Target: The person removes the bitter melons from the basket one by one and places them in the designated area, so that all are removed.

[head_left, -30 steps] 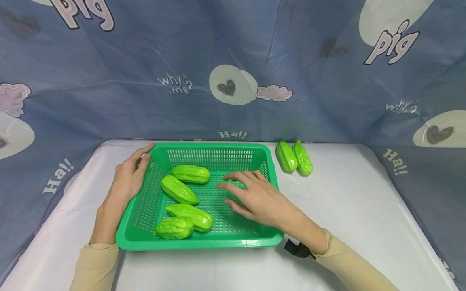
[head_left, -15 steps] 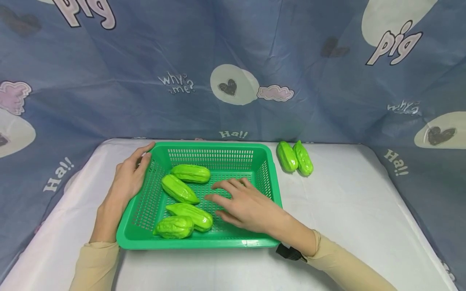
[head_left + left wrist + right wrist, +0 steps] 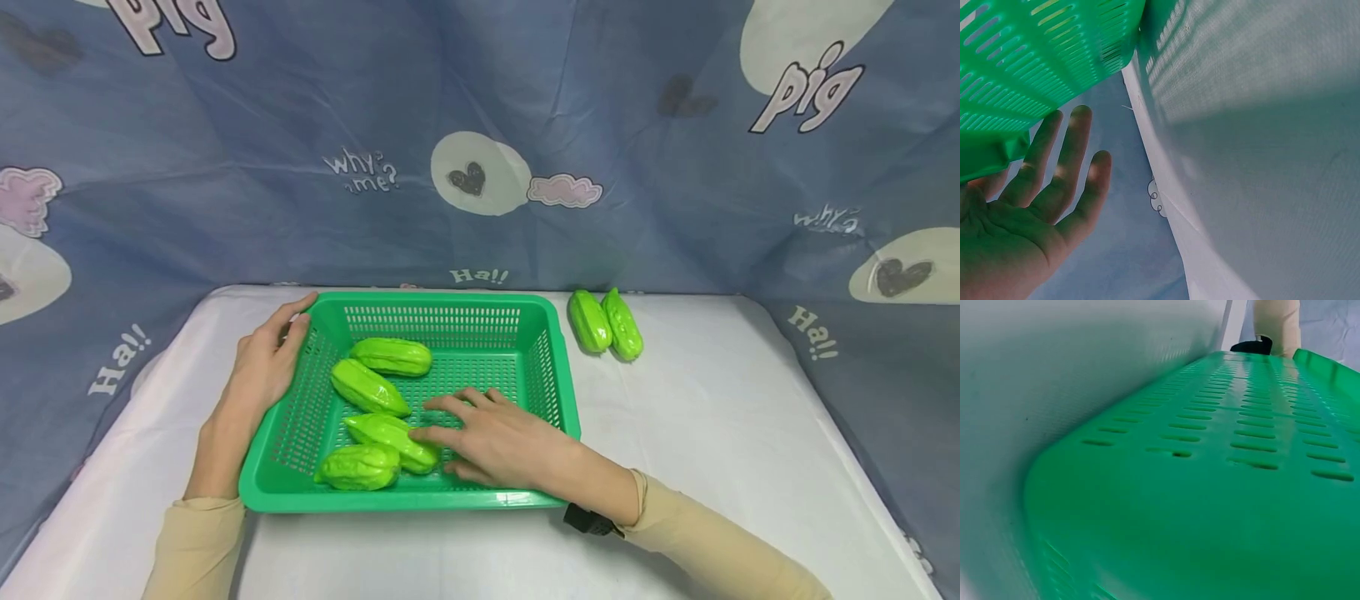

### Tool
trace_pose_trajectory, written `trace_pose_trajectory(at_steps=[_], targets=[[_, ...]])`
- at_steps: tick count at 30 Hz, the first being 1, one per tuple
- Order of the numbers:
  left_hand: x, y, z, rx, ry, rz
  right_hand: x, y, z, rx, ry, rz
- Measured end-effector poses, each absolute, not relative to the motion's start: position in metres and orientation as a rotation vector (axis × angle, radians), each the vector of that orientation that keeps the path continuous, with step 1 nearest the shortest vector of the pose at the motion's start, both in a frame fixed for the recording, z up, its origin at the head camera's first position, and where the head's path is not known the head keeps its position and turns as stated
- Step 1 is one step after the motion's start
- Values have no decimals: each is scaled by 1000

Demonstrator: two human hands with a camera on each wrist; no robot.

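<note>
In the head view, a green plastic basket (image 3: 408,502) holds several light green, ridged, tapered vegetables that look like bitter melons. My left hand (image 3: 258,375) rests at the basket's left rim; the left wrist view shows its fingers (image 3: 1075,140) loosely extended beside and below the perforated wall. My right hand (image 3: 498,442) reaches inside with fingers spread. Its index fingertip appears to touch the nearer-middle bitter melon (image 3: 390,435), and the thumb is near that melon's right end. Another bitter melon (image 3: 360,467) lies in front, with two more behind: one (image 3: 369,387) slanted, one (image 3: 392,357) crosswise.
Two more bitter melons (image 3: 590,322) lie side by side on the white tablecloth (image 3: 720,433), beyond the basket's right rim. A blue printed cloth (image 3: 637,125) hangs behind the table. The right wrist view is mostly filled by the basket's outer wall (image 3: 1166,512).
My right hand has moved left and toward the front inside the basket, and its index finger has come onto a bitter melon. The left hand and basket stay put.
</note>
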State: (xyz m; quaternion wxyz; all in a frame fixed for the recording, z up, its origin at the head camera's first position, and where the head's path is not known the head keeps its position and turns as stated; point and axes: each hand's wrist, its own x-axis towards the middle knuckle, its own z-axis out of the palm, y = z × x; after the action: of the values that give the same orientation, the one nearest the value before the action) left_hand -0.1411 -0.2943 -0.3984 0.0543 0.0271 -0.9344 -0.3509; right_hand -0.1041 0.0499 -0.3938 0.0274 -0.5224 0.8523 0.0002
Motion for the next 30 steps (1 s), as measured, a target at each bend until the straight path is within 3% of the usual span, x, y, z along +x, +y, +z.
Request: trace_pose_trajectory(at_steps=[30], targets=[[-140, -294, -398, 71, -2816, -1063, -105, 48, -396, -1650, 2646, -9]])
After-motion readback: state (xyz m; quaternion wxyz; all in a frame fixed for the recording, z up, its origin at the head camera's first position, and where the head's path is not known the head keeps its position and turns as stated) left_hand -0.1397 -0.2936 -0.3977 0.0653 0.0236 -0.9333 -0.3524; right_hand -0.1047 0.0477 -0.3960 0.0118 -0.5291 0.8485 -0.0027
